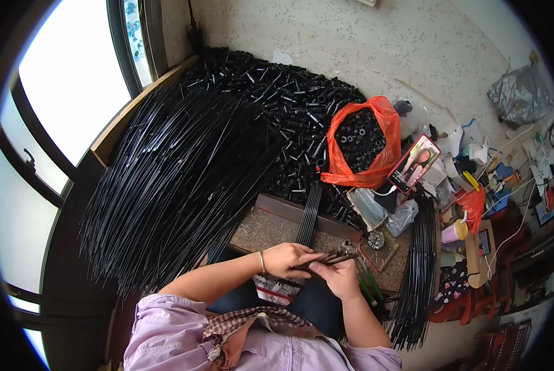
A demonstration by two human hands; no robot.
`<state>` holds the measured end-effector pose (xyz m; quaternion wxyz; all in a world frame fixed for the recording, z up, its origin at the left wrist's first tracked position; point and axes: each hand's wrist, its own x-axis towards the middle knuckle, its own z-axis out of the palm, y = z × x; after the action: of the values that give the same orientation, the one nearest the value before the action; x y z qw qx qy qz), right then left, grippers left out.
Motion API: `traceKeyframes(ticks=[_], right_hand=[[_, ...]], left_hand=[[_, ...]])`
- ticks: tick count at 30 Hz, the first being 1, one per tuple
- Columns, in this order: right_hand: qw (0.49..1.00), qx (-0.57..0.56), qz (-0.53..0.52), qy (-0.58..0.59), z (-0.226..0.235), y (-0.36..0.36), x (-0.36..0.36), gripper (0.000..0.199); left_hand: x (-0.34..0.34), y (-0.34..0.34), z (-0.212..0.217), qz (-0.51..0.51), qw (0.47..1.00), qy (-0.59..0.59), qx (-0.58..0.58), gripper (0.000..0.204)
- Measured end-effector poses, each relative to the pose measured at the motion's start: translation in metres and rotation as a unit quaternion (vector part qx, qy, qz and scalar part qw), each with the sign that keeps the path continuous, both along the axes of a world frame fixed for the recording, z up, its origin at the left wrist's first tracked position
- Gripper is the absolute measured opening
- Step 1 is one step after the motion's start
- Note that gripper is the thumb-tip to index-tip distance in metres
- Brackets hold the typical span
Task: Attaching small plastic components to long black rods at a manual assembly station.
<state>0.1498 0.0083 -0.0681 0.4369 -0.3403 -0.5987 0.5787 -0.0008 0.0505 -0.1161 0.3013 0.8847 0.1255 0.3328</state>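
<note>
In front of my lap, my left hand (284, 260) and my right hand (340, 276) are close together with fingers closed. Between them is a small fan of thin dark rods (332, 258), pinched by both hands; their far ends are hidden by my fingers. Just beyond my left hand, a flat row of thin black rods (311, 213) slopes over a brown ledge (277, 207) on the speckled tabletop (255, 232). To the right of the row, a round toothed metal piece (376, 240) sits on the table near my right hand.
A big sheaf of black rods (165, 179) fills the left. Behind lies a heap of short black tubular parts (252, 77). An orange plastic bag (385, 164) holds more black parts. A phone (414, 164) leans beside it. More rods (418, 278) hang off the right edge.
</note>
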Motion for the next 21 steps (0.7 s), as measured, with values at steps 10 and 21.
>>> traceKeyframes(ticks=[10, 21], right_hand=[[0.979, 0.068, 0.103, -0.162, 0.087, 0.001, -0.006, 0.018], [0.895, 0.138, -0.217, -0.365, 0.061, 0.081, 0.046, 0.022]], left_hand=[[-0.013, 0.007, 0.016, -0.017, 0.989, 0.092, -0.117, 0.026], [-0.013, -0.012, 0.107, -0.086, 0.982, -0.071, -0.151, 0.02]])
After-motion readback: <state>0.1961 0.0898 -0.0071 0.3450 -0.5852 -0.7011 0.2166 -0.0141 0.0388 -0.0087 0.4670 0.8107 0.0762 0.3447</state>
